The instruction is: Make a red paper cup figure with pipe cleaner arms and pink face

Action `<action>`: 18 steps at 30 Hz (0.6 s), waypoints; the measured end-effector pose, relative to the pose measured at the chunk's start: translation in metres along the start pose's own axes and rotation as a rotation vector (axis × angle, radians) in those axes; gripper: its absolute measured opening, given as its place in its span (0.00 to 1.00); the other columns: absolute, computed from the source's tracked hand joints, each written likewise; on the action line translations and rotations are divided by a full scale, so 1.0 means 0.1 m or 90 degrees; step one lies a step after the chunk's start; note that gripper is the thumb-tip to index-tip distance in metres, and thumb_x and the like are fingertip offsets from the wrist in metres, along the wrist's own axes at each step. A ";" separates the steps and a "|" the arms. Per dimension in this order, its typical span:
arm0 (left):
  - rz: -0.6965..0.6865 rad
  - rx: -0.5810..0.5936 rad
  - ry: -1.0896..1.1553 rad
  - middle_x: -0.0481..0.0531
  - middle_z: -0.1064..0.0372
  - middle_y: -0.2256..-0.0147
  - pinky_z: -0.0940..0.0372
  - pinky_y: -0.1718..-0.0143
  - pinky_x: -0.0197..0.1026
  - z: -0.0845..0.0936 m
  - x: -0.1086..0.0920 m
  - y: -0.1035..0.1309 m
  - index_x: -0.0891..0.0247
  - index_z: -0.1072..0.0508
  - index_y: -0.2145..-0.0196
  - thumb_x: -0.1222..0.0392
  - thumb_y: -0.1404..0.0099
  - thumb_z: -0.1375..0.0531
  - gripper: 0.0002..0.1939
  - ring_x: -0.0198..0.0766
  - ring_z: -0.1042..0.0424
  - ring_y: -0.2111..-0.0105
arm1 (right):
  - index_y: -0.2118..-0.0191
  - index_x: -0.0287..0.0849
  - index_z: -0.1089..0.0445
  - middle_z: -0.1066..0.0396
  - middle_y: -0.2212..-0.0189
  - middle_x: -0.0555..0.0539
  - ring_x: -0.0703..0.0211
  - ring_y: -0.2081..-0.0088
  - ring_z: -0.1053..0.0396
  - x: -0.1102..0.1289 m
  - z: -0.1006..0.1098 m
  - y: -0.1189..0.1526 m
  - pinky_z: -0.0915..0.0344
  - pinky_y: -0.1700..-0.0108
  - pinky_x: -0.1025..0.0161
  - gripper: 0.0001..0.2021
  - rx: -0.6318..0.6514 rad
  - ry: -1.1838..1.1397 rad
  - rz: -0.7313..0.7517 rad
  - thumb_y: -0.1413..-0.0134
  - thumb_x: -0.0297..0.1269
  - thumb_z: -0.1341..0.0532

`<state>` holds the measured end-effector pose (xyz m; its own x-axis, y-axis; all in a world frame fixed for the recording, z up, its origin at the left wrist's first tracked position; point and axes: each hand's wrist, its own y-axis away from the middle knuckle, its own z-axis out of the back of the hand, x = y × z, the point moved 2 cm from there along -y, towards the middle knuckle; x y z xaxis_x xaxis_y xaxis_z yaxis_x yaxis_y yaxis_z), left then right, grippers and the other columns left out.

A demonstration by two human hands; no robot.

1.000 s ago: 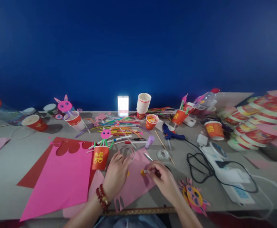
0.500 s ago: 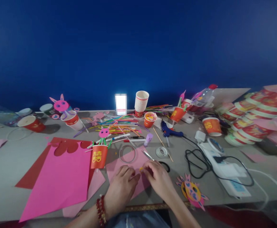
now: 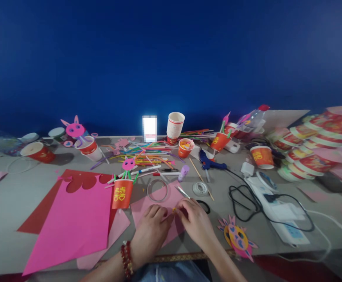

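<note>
My left hand (image 3: 152, 228) and my right hand (image 3: 197, 220) meet above a light pink paper sheet (image 3: 141, 203). Between their fingertips is a tiny yellow piece (image 3: 174, 210), too small to make out in full. Both hands are closed, with thumb and fingers pinched at the piece. Scissors (image 3: 184, 192) lie beyond my right hand, their black handle partly covered by it. A clear ring of tape (image 3: 157, 190) rests on the pink sheet, past my left fingers. A red paper cup (image 3: 122, 194) with a pink animal head on green stems stands to the left.
Bright pink paper (image 3: 74, 223) lies over red paper at left. A blue glue gun (image 3: 213, 162), a tape roll (image 3: 199, 188) and a glue stick (image 3: 183, 172) sit ahead. On the right are a power strip (image 3: 290, 231), cables and a yellow-and-pink paper animal face (image 3: 238, 237).
My left fingertips have come slightly closer to the yellow piece. My right hand holds nearly the same place, and the things on the table stay put.
</note>
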<state>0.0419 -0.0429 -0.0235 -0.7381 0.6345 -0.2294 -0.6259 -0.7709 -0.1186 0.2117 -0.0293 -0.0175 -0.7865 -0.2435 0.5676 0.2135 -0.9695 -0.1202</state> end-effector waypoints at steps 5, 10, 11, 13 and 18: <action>0.009 -0.003 -0.005 0.51 0.33 0.59 0.34 0.57 0.48 -0.03 -0.01 0.00 0.58 0.31 0.49 0.68 0.35 0.39 0.17 0.45 0.34 0.59 | 0.69 0.45 0.35 0.27 0.68 0.47 0.49 0.62 0.29 -0.01 -0.02 0.01 0.34 0.58 0.55 0.09 -0.006 0.013 0.011 0.43 0.22 0.40; 0.006 0.003 -0.021 0.51 0.32 0.59 0.35 0.57 0.48 -0.05 -0.01 0.00 0.59 0.31 0.50 0.66 0.34 0.40 0.15 0.45 0.34 0.60 | 0.68 0.44 0.35 0.27 0.68 0.47 0.49 0.62 0.30 -0.02 -0.04 0.01 0.34 0.58 0.55 0.09 -0.006 0.023 0.014 0.43 0.21 0.40; 0.004 0.003 -0.024 0.51 0.32 0.59 0.35 0.57 0.49 -0.05 -0.01 0.00 0.59 0.31 0.50 0.66 0.33 0.40 0.15 0.45 0.34 0.60 | 0.68 0.44 0.35 0.27 0.67 0.47 0.49 0.61 0.30 -0.01 -0.04 0.02 0.34 0.58 0.56 0.09 -0.005 0.023 0.014 0.43 0.21 0.40; 0.002 0.003 -0.026 0.51 0.32 0.59 0.35 0.57 0.49 -0.06 -0.01 0.00 0.59 0.31 0.49 0.65 0.33 0.39 0.15 0.45 0.34 0.59 | 0.68 0.44 0.35 0.27 0.67 0.47 0.49 0.61 0.30 -0.01 -0.04 0.02 0.34 0.58 0.56 0.09 -0.005 0.021 0.012 0.43 0.21 0.40; 0.002 -0.001 -0.016 0.52 0.32 0.59 0.36 0.57 0.49 -0.06 -0.01 0.01 0.59 0.31 0.49 0.65 0.34 0.38 0.15 0.45 0.34 0.59 | 0.68 0.44 0.34 0.27 0.67 0.47 0.49 0.62 0.30 -0.01 -0.03 0.02 0.34 0.57 0.56 0.09 -0.002 0.021 0.011 0.43 0.21 0.39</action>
<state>0.0437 -0.0445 -0.0291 -0.7466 0.6327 -0.2057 -0.6227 -0.7734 -0.1188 0.2112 -0.0309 -0.0208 -0.8013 -0.2612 0.5383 0.2259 -0.9652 -0.1320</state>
